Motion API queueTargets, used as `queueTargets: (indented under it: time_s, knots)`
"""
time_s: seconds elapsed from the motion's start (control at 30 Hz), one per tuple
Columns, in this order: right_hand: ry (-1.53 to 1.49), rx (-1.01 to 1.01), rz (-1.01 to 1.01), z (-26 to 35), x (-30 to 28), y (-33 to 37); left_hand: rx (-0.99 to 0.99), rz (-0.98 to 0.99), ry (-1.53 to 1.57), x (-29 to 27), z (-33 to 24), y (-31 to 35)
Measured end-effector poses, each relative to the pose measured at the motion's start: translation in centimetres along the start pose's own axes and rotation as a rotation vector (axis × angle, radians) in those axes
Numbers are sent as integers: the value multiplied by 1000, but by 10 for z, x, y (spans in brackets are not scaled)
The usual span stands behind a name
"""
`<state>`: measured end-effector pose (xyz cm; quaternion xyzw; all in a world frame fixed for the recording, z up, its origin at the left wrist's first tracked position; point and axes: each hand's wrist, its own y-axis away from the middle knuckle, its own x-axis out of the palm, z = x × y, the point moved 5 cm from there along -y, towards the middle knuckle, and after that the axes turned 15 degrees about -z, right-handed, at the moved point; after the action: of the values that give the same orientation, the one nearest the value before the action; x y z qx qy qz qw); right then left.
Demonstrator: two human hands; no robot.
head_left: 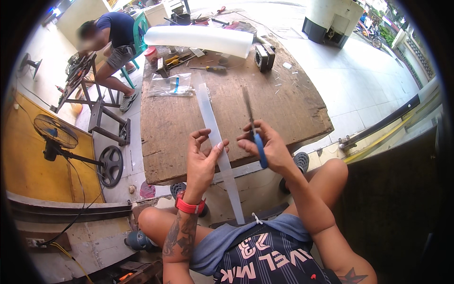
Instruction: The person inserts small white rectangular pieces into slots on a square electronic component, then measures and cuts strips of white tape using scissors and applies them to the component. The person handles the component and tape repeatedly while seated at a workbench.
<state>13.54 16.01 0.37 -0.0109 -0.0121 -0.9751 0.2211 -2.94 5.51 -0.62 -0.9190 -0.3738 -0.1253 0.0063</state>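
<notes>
A long, narrow strip of translucent plastic [208,111] runs from the tabletop down toward my lap. My left hand [202,161] pinches it near its middle, thumb on top and fingers behind. To the right of the strip, my right hand [272,146] grips a pair of scissors [261,149] by the blue handles. Their long blades point away from me over the table and look closed, though slightly blurred. The scissors are apart from the strip.
On the wooden table [298,111] lie a roll of translucent sheet [198,40], a clear plastic bag [163,86], a screwdriver [211,69], a dark metal block [265,57] and small scraps. A standing fan [56,130] is at the left; another person [116,35] sits bent over at the back left.
</notes>
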Motion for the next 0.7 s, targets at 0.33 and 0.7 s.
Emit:
queueTargets:
  time_s: [0.33,0.7]
  knots:
    - [59,119,224,-19,26,19,770,-729,-655,-47,-81,-26]
    - [430,-131,264,8,7,18,941,477,-1118,14,-41,38]
